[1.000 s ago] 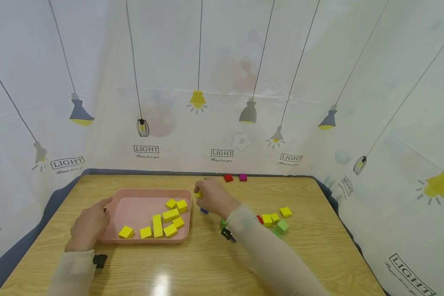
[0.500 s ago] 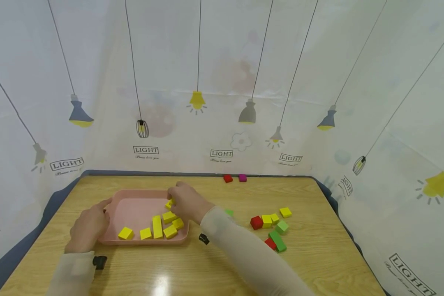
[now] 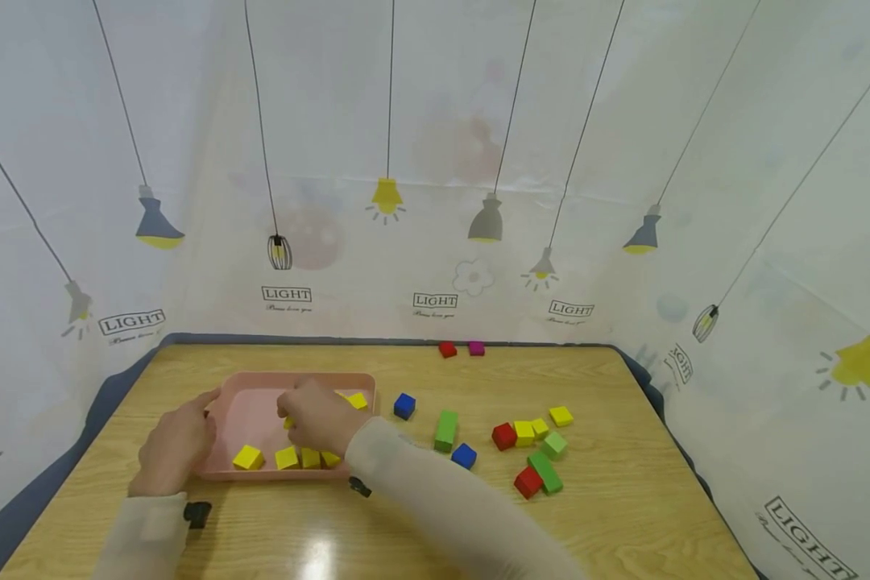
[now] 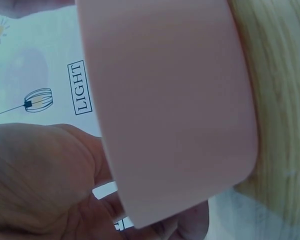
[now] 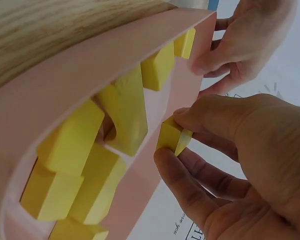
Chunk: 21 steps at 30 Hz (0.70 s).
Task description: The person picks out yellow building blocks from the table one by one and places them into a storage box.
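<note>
A pink tray (image 3: pixel 250 403) lies on the left of the table, with several yellow blocks (image 3: pixel 248 457) in it, mostly along its near side and right end. At the tray's left end my left hand (image 3: pixel 172 443) holds the rim; the left wrist view shows fingers around the corner of the tray wall (image 4: pixel 175 100). My right hand (image 3: pixel 319 415) is over the middle of the tray. Between thumb and fingers it pinches a small yellow block (image 5: pixel 169 136), raised above the others. The right forearm hides part of the tray's near right corner.
Right of the tray lie blue blocks (image 3: pixel 404 406), a green block (image 3: pixel 445 431) and a cluster of red (image 3: pixel 503 436), yellow (image 3: pixel 561 416) and green blocks (image 3: pixel 545 471). A red block (image 3: pixel 447 350) and a magenta block (image 3: pixel 476 348) sit at the back edge.
My right hand has carried the yellow block leftward from beside the tray, past its right rim, to over its middle. The left hand and tray have stayed put.
</note>
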### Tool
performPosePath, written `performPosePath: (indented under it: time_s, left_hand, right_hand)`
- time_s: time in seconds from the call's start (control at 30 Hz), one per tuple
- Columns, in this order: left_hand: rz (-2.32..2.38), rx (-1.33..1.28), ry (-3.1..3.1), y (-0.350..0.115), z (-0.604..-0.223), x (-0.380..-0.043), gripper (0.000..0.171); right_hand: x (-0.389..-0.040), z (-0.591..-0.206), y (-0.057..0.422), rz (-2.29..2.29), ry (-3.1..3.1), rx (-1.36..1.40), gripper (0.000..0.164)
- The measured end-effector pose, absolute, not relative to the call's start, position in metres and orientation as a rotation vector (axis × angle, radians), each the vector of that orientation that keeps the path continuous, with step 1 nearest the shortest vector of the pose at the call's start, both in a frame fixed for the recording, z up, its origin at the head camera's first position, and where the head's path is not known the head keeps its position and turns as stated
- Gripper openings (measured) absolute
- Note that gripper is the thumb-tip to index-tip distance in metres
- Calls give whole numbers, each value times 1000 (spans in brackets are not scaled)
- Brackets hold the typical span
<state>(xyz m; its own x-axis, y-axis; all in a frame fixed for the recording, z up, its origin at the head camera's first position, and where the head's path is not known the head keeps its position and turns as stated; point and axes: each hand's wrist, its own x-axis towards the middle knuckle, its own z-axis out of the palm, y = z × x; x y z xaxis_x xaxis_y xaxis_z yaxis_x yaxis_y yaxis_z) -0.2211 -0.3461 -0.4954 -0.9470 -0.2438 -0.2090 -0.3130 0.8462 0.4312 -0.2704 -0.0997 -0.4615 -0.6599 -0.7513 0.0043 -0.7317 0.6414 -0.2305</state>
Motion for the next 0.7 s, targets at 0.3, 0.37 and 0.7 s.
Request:
performPosePath:
  time_s: [0.3, 0.37, 0.7]
  left_hand:
    - [708, -455, 2863, -345, -499, -226, 64]
    - [707, -458, 2861, -345, -499, -227, 64]
    - [704, -490, 2853, -345, -499, -227, 66]
  right_hand:
    - [-270, -467, -106, -398, 2724, -1175, 38]
    - [-270, -467, -103, -418, 2726, -1167, 40]
    - [-271, -461, -78, -452, 2768, -1204, 32]
